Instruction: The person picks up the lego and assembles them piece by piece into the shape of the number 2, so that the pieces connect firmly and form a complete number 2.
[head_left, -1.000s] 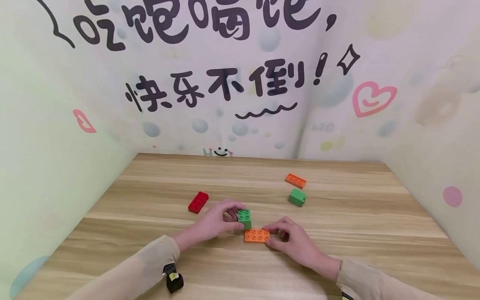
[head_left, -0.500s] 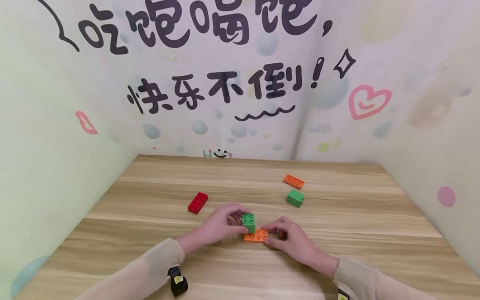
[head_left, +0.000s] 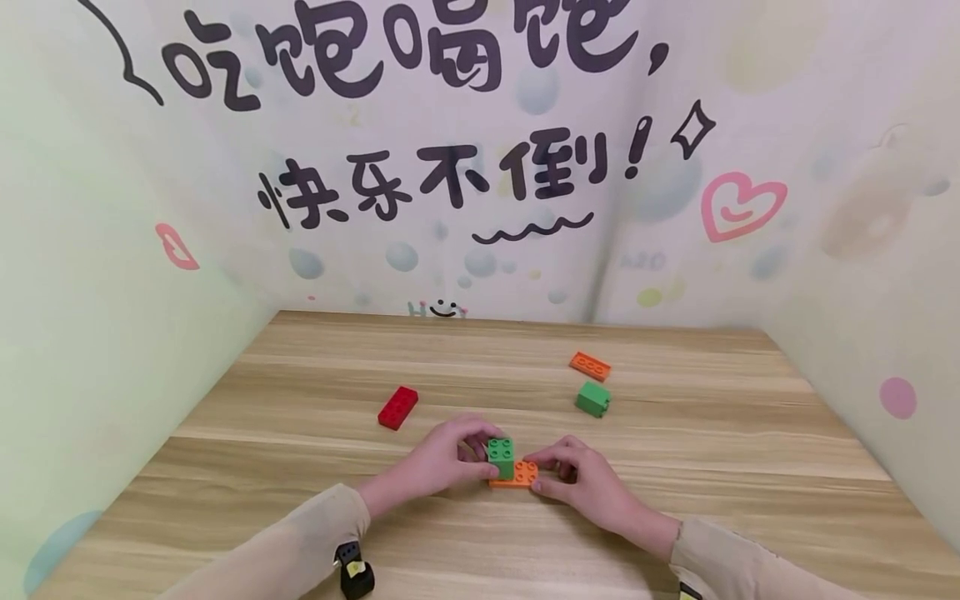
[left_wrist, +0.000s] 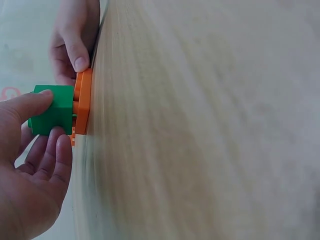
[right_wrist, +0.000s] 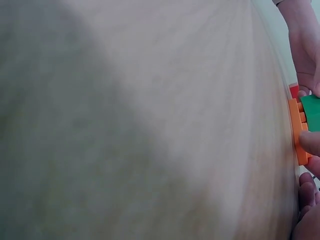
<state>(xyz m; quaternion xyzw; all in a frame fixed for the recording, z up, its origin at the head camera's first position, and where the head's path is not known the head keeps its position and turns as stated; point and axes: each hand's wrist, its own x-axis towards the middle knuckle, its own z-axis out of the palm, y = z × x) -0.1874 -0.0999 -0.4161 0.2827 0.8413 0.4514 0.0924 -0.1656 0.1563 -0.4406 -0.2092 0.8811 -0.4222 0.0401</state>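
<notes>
My left hand (head_left: 453, 457) pinches a green building block (head_left: 501, 458) with studs on top, thumb on the near side. This block stands over the left half of a flat orange building brick (head_left: 525, 474) that lies on the table, studs up. In the left wrist view, orange studs show between the green block (left_wrist: 55, 107) and the orange brick (left_wrist: 85, 102), so it does not look fully pressed down. At the orange brick's right end, my right hand (head_left: 588, 483) grips it between thumb and fingers. The right wrist view shows the orange brick (right_wrist: 298, 132) only at its edge.
On the wooden table (head_left: 300, 350), a red brick (head_left: 397, 407) lies to the left. A second green block (head_left: 593, 399) lies on its side at the back right, with an upturned orange brick (head_left: 590, 366) behind it. A printed cloth (head_left: 442, 275) hangs at the table's back edge.
My left hand has moved the green block right and toward me, from behind the orange brick's left end to over its left half. My right hand has stayed on the orange brick.
</notes>
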